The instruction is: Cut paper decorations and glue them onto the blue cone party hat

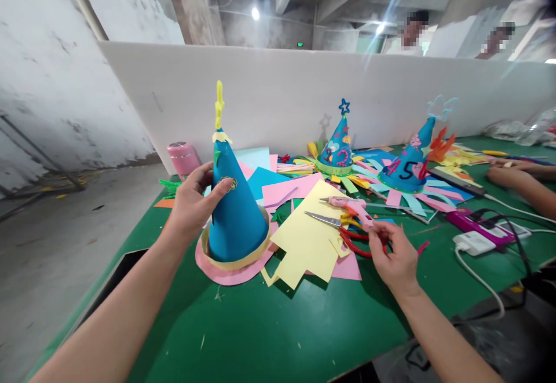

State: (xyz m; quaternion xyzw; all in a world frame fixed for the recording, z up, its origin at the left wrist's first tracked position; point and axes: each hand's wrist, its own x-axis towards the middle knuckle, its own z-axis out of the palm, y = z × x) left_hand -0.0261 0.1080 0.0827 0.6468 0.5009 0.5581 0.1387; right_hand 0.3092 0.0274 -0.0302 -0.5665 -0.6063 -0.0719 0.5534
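Observation:
My left hand (197,200) is wrapped round the upper side of a blue paper party hat (238,221), thumb across a small sticker on its front. The cone stands upright on the table, with a pale yellow band and a flat pink brim round its base. A yellow fuzzy stem sticks up from its tip. My right hand (393,255) pinches the handle end of a pink glue gun (354,206), whose nozzle points left. Just below the gun lie scissors (330,219) with red handles, partly over a cut sheet of yellow paper (299,244).
Two decorated blue party hats (336,145) (406,163) stand farther back among paper strips. A pink bottle (183,160) is behind my left hand. At right lie a purple power strip (482,226) and cables. Another person's hands (516,171) rest at the far right. A white partition (278,99) borders the table.

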